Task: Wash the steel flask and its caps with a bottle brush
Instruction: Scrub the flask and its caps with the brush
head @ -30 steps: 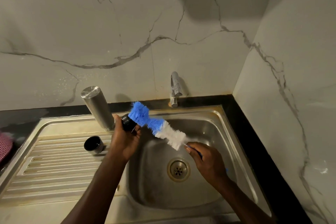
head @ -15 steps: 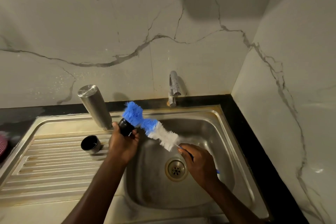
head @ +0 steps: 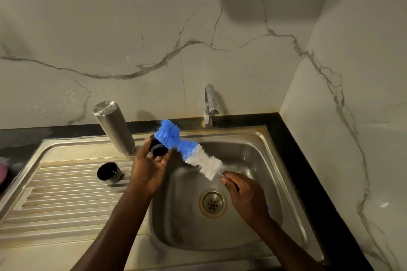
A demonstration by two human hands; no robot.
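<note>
Head view shows the left hand (head: 149, 169) pinching one small black cap (head: 159, 149) over the sink (head: 273, 160), while the right hand (head: 244, 196) grips one brush (head: 187, 149) rubbing it. The wet cap could slip and drop into the sink. One flask (head: 114, 127) stands upside down on the drainboard, one other cap (head: 109, 172) near it.

Left hand (head: 149, 167) raised, fingers curled in a grip; right hand (head: 246, 198) fisted (knuckles up).
</note>
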